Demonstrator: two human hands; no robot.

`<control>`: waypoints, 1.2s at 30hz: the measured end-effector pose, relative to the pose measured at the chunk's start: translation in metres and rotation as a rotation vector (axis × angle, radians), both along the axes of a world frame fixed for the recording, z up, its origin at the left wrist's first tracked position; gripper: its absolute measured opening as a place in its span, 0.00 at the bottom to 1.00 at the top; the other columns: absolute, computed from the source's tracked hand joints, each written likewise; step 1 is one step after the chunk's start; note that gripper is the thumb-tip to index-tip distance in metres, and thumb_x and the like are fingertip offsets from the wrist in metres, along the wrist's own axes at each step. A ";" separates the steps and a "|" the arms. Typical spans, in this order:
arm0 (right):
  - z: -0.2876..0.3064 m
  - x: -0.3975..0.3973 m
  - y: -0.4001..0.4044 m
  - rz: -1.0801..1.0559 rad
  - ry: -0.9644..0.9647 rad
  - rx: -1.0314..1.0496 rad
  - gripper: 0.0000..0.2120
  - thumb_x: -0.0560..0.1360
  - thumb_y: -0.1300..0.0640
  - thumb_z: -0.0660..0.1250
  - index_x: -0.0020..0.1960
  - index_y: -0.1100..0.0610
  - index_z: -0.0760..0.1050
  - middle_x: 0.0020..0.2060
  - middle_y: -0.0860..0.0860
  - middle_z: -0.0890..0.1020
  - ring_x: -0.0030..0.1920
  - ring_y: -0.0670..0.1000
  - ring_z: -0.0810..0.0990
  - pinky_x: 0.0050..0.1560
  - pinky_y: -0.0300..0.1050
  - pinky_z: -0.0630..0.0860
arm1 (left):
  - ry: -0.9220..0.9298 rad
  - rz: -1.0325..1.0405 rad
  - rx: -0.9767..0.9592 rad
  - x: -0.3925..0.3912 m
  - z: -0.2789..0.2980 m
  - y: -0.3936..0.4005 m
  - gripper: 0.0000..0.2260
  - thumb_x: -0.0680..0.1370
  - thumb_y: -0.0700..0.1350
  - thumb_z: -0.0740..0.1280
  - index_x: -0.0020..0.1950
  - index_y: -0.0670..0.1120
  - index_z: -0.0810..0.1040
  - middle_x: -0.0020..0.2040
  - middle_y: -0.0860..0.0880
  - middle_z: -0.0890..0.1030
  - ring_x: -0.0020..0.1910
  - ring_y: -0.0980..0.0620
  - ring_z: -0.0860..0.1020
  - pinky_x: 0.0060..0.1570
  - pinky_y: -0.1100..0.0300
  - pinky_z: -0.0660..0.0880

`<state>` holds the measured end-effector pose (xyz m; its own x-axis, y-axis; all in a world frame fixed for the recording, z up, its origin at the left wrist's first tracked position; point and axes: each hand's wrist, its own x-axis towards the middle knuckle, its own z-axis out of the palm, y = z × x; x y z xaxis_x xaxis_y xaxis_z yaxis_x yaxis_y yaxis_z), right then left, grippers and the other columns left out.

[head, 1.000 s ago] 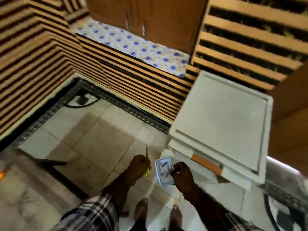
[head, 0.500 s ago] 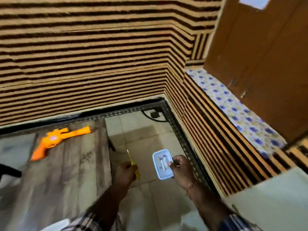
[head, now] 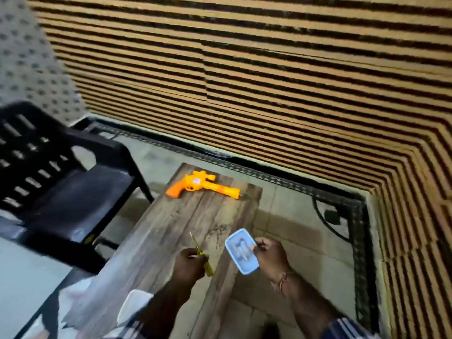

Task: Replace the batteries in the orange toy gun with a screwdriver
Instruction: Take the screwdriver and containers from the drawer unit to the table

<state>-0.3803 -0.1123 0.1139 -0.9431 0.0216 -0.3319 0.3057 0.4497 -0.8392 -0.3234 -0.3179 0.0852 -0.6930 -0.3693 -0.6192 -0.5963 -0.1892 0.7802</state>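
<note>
Orange toy gun (head: 202,188) lying flat at the far end of the wooden desk (head: 171,228), barrel toward the right. Nearer on that desk, left hand (head: 189,266) curled round a yellow screwdriver (head: 201,254), tip pointing at the gun. Right hand (head: 271,256) pinching a pale blue lidded box (head: 241,250) over the desk's right edge, blurred contents inside.

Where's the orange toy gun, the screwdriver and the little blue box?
orange toy gun (head: 195,184): head view, its body.
screwdriver (head: 208,267): head view, yellow handle below the left hand.
blue box (head: 241,254): head view, its clear lid.
</note>
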 end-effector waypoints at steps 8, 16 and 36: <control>-0.045 -0.113 -0.088 0.468 -0.066 0.105 0.06 0.72 0.66 0.70 0.42 0.57 0.76 0.35 0.49 0.79 0.40 0.50 0.78 0.41 0.39 0.70 | -0.136 0.424 -0.125 -0.025 -0.036 -0.051 0.02 0.74 0.32 0.70 0.42 0.36 0.78 0.28 0.43 0.75 0.27 0.48 0.72 0.30 0.59 0.70; -0.083 -0.155 -0.140 0.859 -0.102 0.253 0.07 0.72 0.64 0.71 0.41 0.57 0.73 0.35 0.50 0.77 0.39 0.50 0.76 0.32 0.30 0.68 | -0.314 0.655 -0.187 -0.025 -0.062 -0.042 0.05 0.72 0.36 0.71 0.48 0.38 0.81 0.32 0.46 0.78 0.29 0.51 0.73 0.30 0.61 0.68; -0.203 -0.108 -0.226 0.821 -0.261 0.399 0.04 0.74 0.65 0.69 0.46 0.58 0.78 0.46 0.56 0.82 0.43 0.51 0.76 0.40 0.36 0.66 | -0.601 0.514 -0.233 -0.012 -0.157 -0.081 0.01 0.70 0.42 0.70 0.41 0.47 0.81 0.41 0.44 0.85 0.43 0.43 0.83 0.45 0.55 0.80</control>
